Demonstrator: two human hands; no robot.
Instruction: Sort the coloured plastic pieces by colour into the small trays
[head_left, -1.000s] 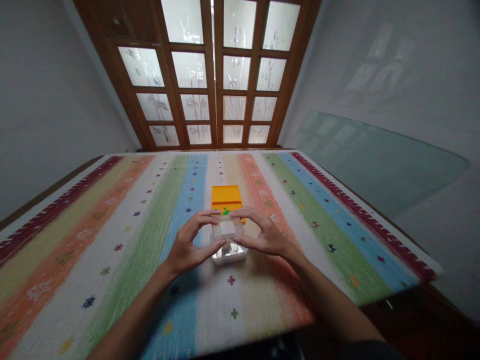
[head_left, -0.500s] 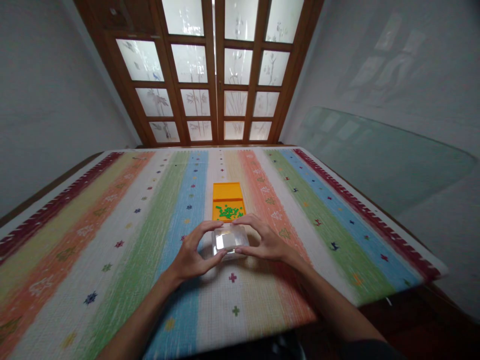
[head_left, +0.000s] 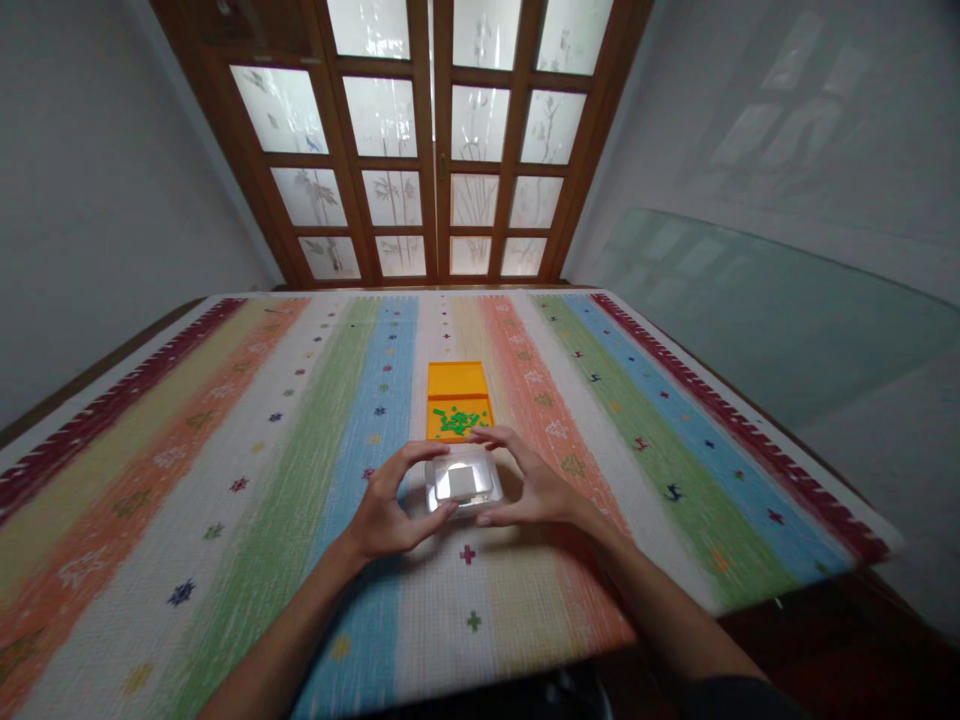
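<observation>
A small clear plastic box [head_left: 463, 482] with a shiny, reflective top is held between my two hands, just above or on the striped cloth. My left hand [head_left: 394, 505] grips its left side, thumb at the near edge and fingers at the far edge. My right hand [head_left: 536, 490] curves round the right side, thumb tip at the near right corner and fingertips by the far edge. What the box contains is too blurred to make out. Right behind it lies an open yellow case [head_left: 457, 380], with many small green pieces [head_left: 461, 420] scattered in its near half.
A striped, patterned cloth [head_left: 262, 480] covers the table. A glass-paned wooden door [head_left: 435, 180] stands beyond the far edge. At the right, a pale glass panel [head_left: 750, 320] leans along the wall.
My right thumb has slid from the box's top edge down to its near corner, and the right fingers have spread a little. The left hand keeps its hold.
</observation>
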